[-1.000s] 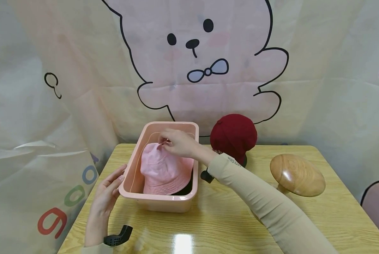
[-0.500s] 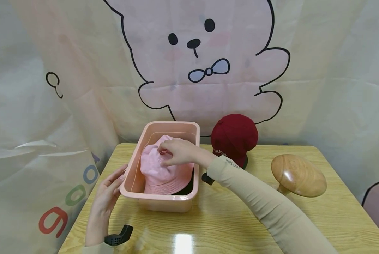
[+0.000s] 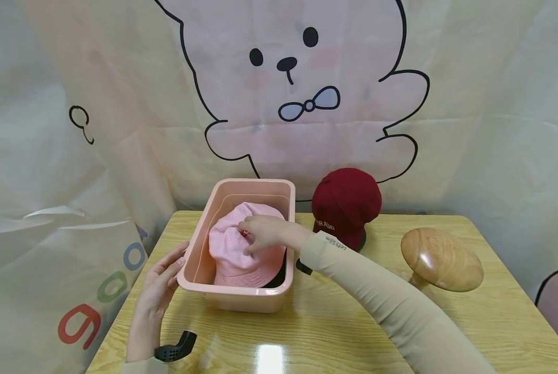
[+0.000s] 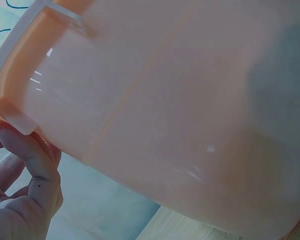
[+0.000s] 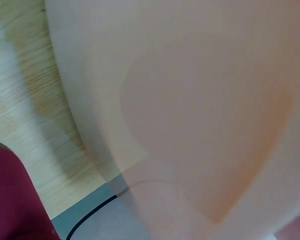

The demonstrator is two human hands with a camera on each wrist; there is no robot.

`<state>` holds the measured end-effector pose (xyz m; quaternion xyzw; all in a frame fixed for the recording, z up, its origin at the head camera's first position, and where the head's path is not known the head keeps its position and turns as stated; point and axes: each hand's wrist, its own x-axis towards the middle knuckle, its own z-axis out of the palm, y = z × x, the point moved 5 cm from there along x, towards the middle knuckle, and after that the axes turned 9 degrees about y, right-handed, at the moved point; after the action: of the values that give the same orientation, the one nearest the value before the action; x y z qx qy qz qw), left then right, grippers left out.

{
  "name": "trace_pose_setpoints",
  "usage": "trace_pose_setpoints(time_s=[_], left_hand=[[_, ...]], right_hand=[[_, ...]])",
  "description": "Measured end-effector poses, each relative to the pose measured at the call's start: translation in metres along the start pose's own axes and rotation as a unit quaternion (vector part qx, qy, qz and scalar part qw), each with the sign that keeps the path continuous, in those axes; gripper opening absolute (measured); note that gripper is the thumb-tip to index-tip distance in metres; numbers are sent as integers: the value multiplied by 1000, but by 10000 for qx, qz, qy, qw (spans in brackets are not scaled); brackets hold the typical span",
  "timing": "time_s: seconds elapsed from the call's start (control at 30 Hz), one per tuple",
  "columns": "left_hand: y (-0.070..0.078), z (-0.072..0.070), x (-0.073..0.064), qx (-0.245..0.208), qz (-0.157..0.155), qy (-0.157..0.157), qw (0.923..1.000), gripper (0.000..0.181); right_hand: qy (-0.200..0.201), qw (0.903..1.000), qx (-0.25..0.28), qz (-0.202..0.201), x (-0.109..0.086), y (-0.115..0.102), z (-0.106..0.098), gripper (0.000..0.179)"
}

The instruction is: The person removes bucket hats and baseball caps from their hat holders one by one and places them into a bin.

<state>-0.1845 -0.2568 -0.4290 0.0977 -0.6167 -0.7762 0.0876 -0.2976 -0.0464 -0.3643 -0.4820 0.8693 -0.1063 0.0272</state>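
Two hands are at the tub (image 3: 241,302): the right hand (image 3: 267,232) reaches in over the right wall, fingers bent against the crown of the pink hat (image 3: 232,254), though whether they pinch cloth I cannot tell; the left hand (image 3: 159,285) grips the tub's left rim. The hat lies inside the tub, brim toward the desk's front edge, a dark thing (image 3: 275,279) showing at the brim. It looks light and soft, likely to crease when pressed, so the stitched brim should give a firmer hold than the crown. The tub seems stiff, smooth plastic, best held by its lip. It stands near the back left corner of the desk (image 3: 354,337); a red cap (image 3: 346,202) is right of it by the back edge, and a wooden stand (image 3: 442,259) nearer the right edge.
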Motion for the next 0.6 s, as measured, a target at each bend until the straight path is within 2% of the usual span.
trace_pose_setpoints(time_s=[0.33,0.6], left_hand=[[2,0,0,-88,34,-22,10000,33],[1,1,0,-93,34,21,9999,33]], right_hand=[[-269,9992,282,63,0,7,8,35],[-463,9985,287,36,0,9,18,35]])
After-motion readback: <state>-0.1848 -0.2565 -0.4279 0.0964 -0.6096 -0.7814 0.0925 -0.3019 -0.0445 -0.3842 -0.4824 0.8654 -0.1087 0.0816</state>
